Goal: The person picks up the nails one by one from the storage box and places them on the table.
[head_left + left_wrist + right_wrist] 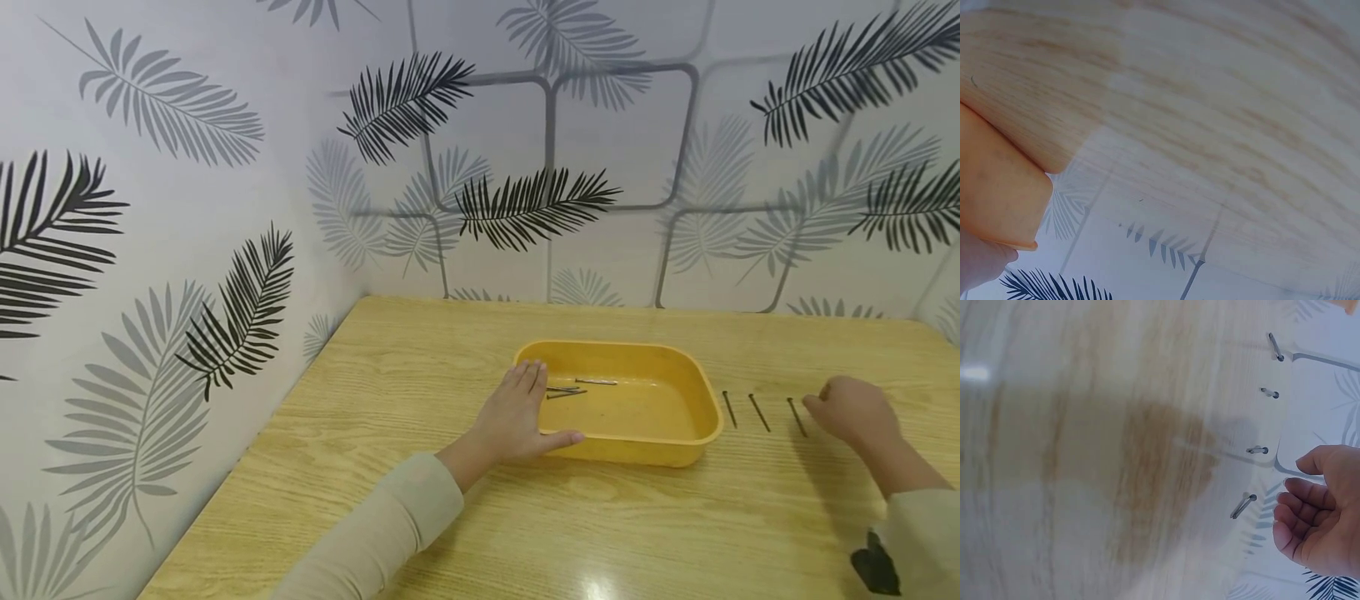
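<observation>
A person's left hand [517,417] rests flat-fingered against a yellow plastic rectangular tray [675,442] while the right hand [851,410], loosely curled and empty, hovers beside thin steel nails [759,412] on the wooden tabletop [420,400].

No legible text, labels, brand marks, nos. or signs in any view. The yellow tray [675,433] is plain, no lettering on its rim or walls. The wooden table [420,375] shows grain only. The wallpaper [187,208], left and far, carries leaf prints and rounded-square outlines, no words. The nails [757,412] on the table right of the tray are too small to show any stamp.
</observation>
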